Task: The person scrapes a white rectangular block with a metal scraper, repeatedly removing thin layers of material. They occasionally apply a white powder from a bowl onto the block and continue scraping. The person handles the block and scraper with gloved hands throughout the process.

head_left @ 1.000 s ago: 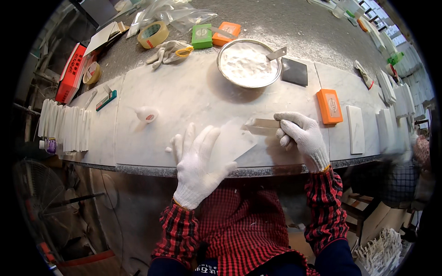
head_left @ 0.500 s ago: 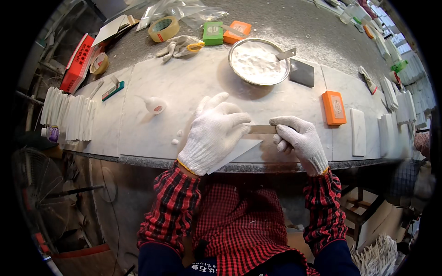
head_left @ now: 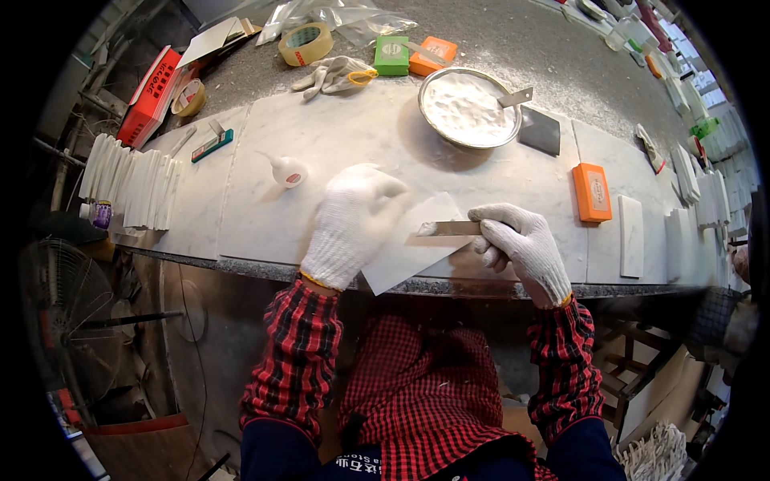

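My right hand (head_left: 521, 252), in a white knit glove, pinches a narrow flat metal spatula blade (head_left: 453, 228). A dab of white paste (head_left: 427, 228) sits on its left end. Below the blade lies a thin white square tile (head_left: 401, 260), turned cornerwise, one corner jutting past the table's front edge. My left hand (head_left: 349, 224), gloved too, is closed beside the tile's left side with its fingers curled under; whatever they may hold is hidden. Farther off stands a metal bowl of white paste (head_left: 465, 108), a second metal blade (head_left: 516, 97) resting in it.
A small white squeeze bottle (head_left: 289, 172) is left of my left hand. To the right are an orange box (head_left: 592, 192) and a white slab (head_left: 631, 236). Stacked white tiles (head_left: 152, 192) stand far left. Behind lie a glove (head_left: 333, 76), a tape roll (head_left: 306, 44) and a green box (head_left: 391, 55).
My left hand has moved left off the blade and curled its fingers, uncovering the pasted blade end and more of the tile. My right hand keeps its grip. The view has shifted slightly.
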Demonstrator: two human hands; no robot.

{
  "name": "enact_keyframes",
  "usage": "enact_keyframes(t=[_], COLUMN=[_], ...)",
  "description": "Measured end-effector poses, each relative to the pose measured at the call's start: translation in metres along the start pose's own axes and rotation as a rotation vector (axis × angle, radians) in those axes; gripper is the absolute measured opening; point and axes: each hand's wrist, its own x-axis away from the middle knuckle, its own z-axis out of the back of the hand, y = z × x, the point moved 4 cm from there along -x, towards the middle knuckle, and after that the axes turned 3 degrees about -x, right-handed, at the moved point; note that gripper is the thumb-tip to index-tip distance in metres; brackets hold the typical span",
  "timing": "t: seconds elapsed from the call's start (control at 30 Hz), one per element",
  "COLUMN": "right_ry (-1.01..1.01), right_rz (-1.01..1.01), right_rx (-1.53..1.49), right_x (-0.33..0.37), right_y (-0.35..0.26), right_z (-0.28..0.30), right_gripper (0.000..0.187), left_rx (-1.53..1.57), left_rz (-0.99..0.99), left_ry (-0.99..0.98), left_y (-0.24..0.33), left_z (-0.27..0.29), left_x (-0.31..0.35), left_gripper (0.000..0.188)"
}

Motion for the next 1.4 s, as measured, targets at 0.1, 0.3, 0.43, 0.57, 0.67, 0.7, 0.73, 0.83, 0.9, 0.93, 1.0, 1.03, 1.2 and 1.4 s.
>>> enact_keyframes(t=[0.1,0.3,0.43,0.57,0.67,0.7,0.73,0.83,0.9,0.93,1.0,1.03,1.2,1.4], right_ry=[0.029,0.155,0.23,0.273,0.289,0.294,0.299,0.306,0.306,0.306,0.285,0.272,0.338,0.241], right_rz=[-0.005,0.007,0.039,0.077,0.114,0.126,0.138,0.176,0.298,0.36,0.573,0.679,0.404,-0.035], right_rx=[0.01,0.043,0.052,0.051,0.108,0.129,0.149,0.264,0.373,0.428,0.666,0.785,0.398,0.112], right_x=[0.001,0.008,0.012,0.018,0.02,0.021,0.021,0.024,0.027,0.028,0.032,0.035,0.043,0.026], right_y=[0.006,0.002,0.003,0.004,-0.001,-0.002,-0.003,-0.007,-0.009,-0.011,-0.018,-0.022,-0.023,0.004], right_z=[0.009,0.025,0.034,0.031,0.023,0.021,0.02,0.015,0.011,0.01,0.005,0.002,0.015,0.04], right_gripper=[0.031,0.031,0.03,0.028,0.026,0.026,0.025,0.025,0.025,0.025,0.024,0.024,0.026,0.03], left_rx=[-0.203,-0.387,-0.311,-0.263,-0.36,-0.35,-0.34,-0.237,-0.179,-0.169,-0.183,-0.202,-0.274,-0.271], left_rz=[0.063,0.021,0.204,0.319,0.112,0.086,0.06,-0.023,-0.086,-0.121,-0.158,-0.145,-0.088,-0.079], left_ry=[0.094,0.291,0.246,0.206,0.335,0.331,0.328,0.287,0.238,0.209,0.131,0.107,0.05,0.062], left_y=[-0.015,-0.024,-0.025,-0.03,-0.028,-0.027,-0.023,-0.01,0.0,0.004,0.006,0.005,-0.001,-0.003], left_z=[0.015,0.029,0.025,0.021,0.022,0.021,0.019,0.014,0.007,0.003,-0.007,-0.012,-0.025,-0.027], left_x=[0.005,0.038,0.069,0.083,0.088,0.088,0.088,0.09,0.09,0.09,0.091,0.092,0.097,0.095], left_gripper=[0.013,0.029,0.039,0.038,0.038,0.039,0.04,0.044,0.051,0.056,0.075,0.078,0.086,0.087])
